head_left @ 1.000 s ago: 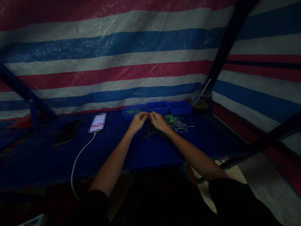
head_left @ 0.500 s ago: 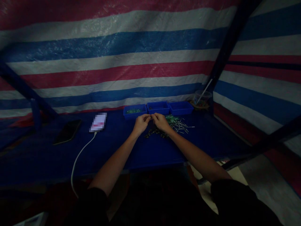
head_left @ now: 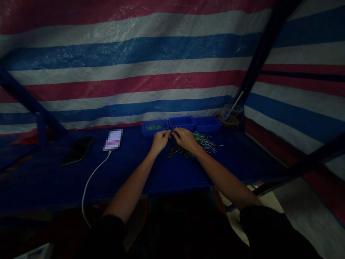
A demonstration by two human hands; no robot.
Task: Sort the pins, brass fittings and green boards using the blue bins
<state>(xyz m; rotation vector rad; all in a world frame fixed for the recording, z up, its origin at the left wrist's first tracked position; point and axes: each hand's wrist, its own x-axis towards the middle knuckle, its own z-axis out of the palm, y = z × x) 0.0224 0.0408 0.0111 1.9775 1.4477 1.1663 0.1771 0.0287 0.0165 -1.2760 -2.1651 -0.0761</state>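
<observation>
My left hand (head_left: 161,139) is closed in a pinch, its fingertips close to those of my right hand (head_left: 184,137), which pinches too. Whatever lies between the fingertips is too small and dark to make out. Just under and beside my right hand spreads a pile of thin metal pieces with green parts (head_left: 206,143); their dark ends (head_left: 175,151) point toward me. Behind the hands stand three blue bins in a row: the left bin (head_left: 147,133) holds small green pieces, the middle bin (head_left: 185,126) a few small dark bits, and the right bin (head_left: 207,124) shows nothing inside.
On the blue table (head_left: 172,176), a dark phone (head_left: 78,150) and a lit phone (head_left: 113,139) with a white cable (head_left: 87,183) lie at left. A clear cup (head_left: 231,110) with a straw stands at back right. Striped sheeting (head_left: 140,79) hangs behind, between dark posts.
My hands have shifted very slightly, and the fingers of my right hand have turned a little over the pinch. The pile, bins and phones stay where they were.
</observation>
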